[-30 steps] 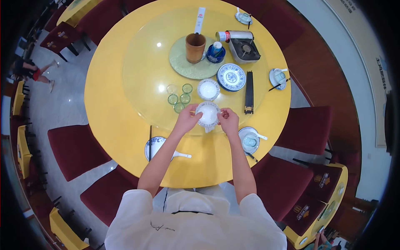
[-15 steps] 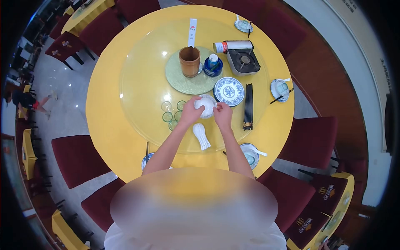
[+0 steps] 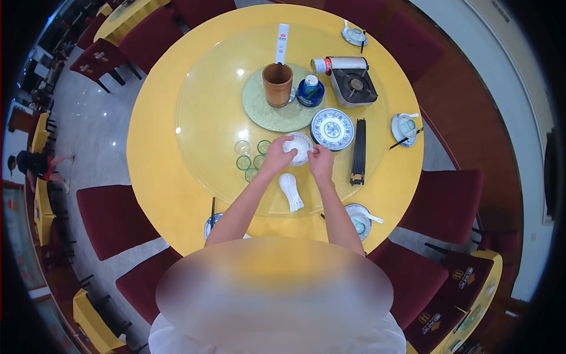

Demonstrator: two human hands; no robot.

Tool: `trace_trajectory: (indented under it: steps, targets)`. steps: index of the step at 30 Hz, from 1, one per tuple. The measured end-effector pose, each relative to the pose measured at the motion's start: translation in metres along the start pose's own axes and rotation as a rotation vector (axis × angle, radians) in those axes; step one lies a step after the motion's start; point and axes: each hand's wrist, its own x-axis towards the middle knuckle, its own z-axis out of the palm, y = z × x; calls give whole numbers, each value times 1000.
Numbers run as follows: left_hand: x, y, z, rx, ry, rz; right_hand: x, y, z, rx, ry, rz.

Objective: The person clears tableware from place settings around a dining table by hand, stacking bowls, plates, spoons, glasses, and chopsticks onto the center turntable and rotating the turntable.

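Note:
A white bowl (image 3: 299,150) sits between my hands over the glass turntable, and I cannot tell whether others are stacked under it. My left hand (image 3: 278,157) is closed on its left rim, thumb over the edge. On the right rim, my right hand (image 3: 321,164) pinches with its fingertips. Just beyond the right hand rises a stack of blue-and-white plates (image 3: 332,129). Nested white spoons (image 3: 290,192) lie between my forearms. Several small green-tinted glasses (image 3: 243,163) stand left of my left hand.
Black chopsticks (image 3: 358,152) lie right of the plates. Farther back are a wooden cylinder (image 3: 277,85), a blue container (image 3: 310,93) and a portable gas stove (image 3: 355,87) with a canister. Place settings (image 3: 404,128) line the yellow table's (image 3: 153,159) edge; maroon chairs (image 3: 115,221) surround it.
The whole view has shifted slightly, so the table sits a little farther right. Both hands stay on the bowl's rim. A person in the left background has moved slightly.

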Motion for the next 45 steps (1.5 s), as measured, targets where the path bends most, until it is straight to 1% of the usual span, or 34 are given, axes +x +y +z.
trace_trajectory:
  steps: [5, 8, 9, 11, 12, 13, 14, 16, 17, 20, 22, 23, 25, 26, 27, 30, 31, 33, 36, 38, 42, 45]
  targets:
    - [-4, -2, 0, -38, 36, 35, -3, -1, 1, 45, 15, -4]
    - [-7, -18, 0, 7, 90, 172, -1, 15, 6, -8, -8, -30]
    - [-17, -9, -8, 25, 116, 195, -7, 17, 5, 3, 25, -39]
    - [-37, -4, -19, -18, 136, 133, -16, 1, -2, 36, 95, -63]
    - [-47, -5, -22, -37, 145, 105, -26, -13, -11, 75, 96, -82]
    - [-57, -8, -25, 22, 194, 175, -38, -31, -24, 114, 103, -103]
    - [-71, -8, -33, -94, 143, 101, -53, -41, -32, 152, 108, -124]
    - [-103, 1, -50, -333, 43, -45, -95, -47, -35, 139, -22, -128]
    - [-124, -2, -58, -338, 73, -37, -118, -48, -37, 130, -85, -130]
    - [-188, -33, -83, -383, 116, -197, -194, -42, -15, 154, -377, -35]
    - [-233, -76, -92, -174, 118, -261, -237, -39, 4, 134, -544, -4]
    - [-251, -91, -95, -137, 94, -323, -253, -33, 16, 103, -609, -6]
    - [-283, -114, -95, -62, 37, -444, -278, -24, 33, -50, -582, -181]
    - [-294, -124, -90, -86, 69, -473, -287, -19, 40, -128, -565, -267]
    - [-304, -135, -84, -108, 98, -501, -294, -18, 44, -108, -620, -149]
    - [-311, -156, -74, -168, 158, -561, -300, -18, 52, -48, -689, 101]
    - [-311, -161, -70, -190, 174, -580, -300, -18, 52, -83, -699, 73]
    - [-306, -166, -67, -103, 156, -559, -299, -20, 53, -150, -725, 14]
    - [-299, -159, -62, 82, 190, -481, -306, -26, 54, -216, -656, -136]
    - [-294, -152, -61, 217, 206, -430, -311, -28, 54, -262, -664, -136]
    - [-287, -144, -62, 190, 181, -442, -323, -25, 56, -327, -587, -191]
    - [-279, -135, -60, 172, 205, -418, -322, -22, 57, -186, -609, -88]
